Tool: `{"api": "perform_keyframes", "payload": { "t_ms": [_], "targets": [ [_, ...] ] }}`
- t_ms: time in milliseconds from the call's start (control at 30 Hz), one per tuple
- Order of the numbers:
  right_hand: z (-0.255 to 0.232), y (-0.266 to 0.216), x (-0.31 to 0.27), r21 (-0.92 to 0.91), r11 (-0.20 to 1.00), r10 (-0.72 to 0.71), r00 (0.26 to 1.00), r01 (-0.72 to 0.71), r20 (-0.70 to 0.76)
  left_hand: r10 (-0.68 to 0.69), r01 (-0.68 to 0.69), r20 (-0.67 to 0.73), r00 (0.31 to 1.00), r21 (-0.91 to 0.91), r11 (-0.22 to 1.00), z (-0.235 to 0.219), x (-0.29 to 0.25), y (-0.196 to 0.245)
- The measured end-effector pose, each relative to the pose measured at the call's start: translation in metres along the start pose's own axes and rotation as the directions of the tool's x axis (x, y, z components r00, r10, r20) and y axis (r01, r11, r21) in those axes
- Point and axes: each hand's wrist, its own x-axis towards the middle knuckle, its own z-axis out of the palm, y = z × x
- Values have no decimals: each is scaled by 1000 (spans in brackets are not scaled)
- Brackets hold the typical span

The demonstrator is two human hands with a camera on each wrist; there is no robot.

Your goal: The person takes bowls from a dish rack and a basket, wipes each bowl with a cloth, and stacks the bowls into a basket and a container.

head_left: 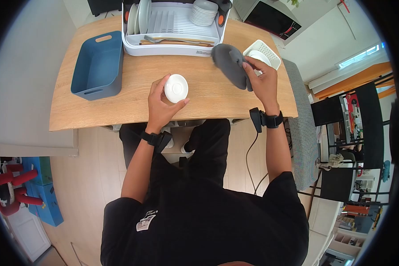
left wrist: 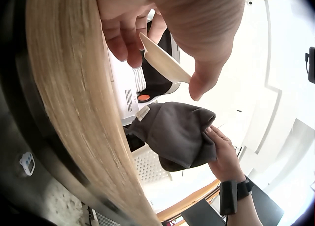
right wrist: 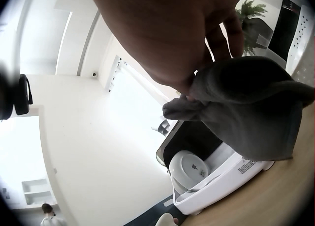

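Over the table's near half, my left hand (head_left: 159, 108) holds a small white saucer (head_left: 176, 88) by its rim, thumb on one side and fingers on the other. The left wrist view shows the saucer (left wrist: 165, 62) edge-on, tilted. To the right, my right hand (head_left: 265, 84) pinches a dark grey cloth (head_left: 229, 66) by one side, and the rest hangs in loose folds. A pale tag (left wrist: 142, 113) shows on the cloth in the left wrist view. Behind the right hand, a white perforated basket (head_left: 275, 61) holds white dishware (head_left: 259, 56), partly hidden by that hand.
A white dish rack (head_left: 164, 51) stands at the table's back, with upright plates (head_left: 142, 17), stacked white bowls (head_left: 204, 13), and a fork and chopsticks (head_left: 177, 41) in its front tray. At the left is a blue bin (head_left: 97, 92). A microwave (head_left: 270, 20) stands beyond the back right corner.
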Motion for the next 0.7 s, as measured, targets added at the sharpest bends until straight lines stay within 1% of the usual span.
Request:
{"api": "perform_keyframes", "payload": {
  "t_ms": [33,67,100,133,167,200,267,300,333,400,433,500,533,567,600,633,700],
  "targets": [
    [-3,-1,-1,-162,981,-114,993,106,-37,4,-5,7,1000,18,1000,0,0,1],
    [-1,1,-3,-165,981,-110,993,102,-39,4,-4,12,1000,15,1000,1,1,1],
    [5,3,-8,-249,943,-212,975,222,70,0,0,7,1000,2,1000,0,1,1],
    [12,6,-13,-316,884,-298,936,344,186,-4,4,3,1000,-10,1000,0,0,1],
    [21,10,-22,-262,908,-259,930,327,262,-5,5,10,1000,-12,1000,0,-1,0],
    [27,10,-32,-265,909,-253,932,321,260,-6,6,-4,1000,-29,1000,0,-1,0],
    [34,4,-50,-129,983,-97,967,130,236,-8,7,-25,1000,-47,999,1,0,-1],
    [33,11,-54,-110,990,-70,983,89,169,-22,20,-36,999,-56,998,1,0,-2],
    [30,22,-57,-108,990,-70,982,89,173,-36,33,-44,998,-64,997,1,-1,-2],
    [17,53,-63,-70,998,4,1000,-6,-20,-41,39,-44,998,-61,997,1,-1,-2],
    [9,69,-66,-72,997,10,1000,-12,-28,-45,42,-45,998,-60,997,2,0,-1],
    [-10,102,-73,-204,961,155,973,-189,-172,-46,46,-28,999,-34,998,2,1,5],
    [-19,118,-79,-206,960,155,973,-190,-171,-52,52,-28,998,-1,999,2,1,7],
    [-26,133,-83,-319,924,140,963,-210,-229,-51,51,-35,998,1,999,2,0,8],
    [-31,148,-85,-423,876,114,953,-230,-282,-26,28,-29,999,72,997,2,1,9],
    [-36,164,-88,-418,882,106,955,-218,-276,-4,7,-21,1000,145,989,1,1,10],
    [-44,188,-94,-579,799,-4,962,-160,-272,-17,20,-23,1000,160,987,1,1,8]
  ]
}}
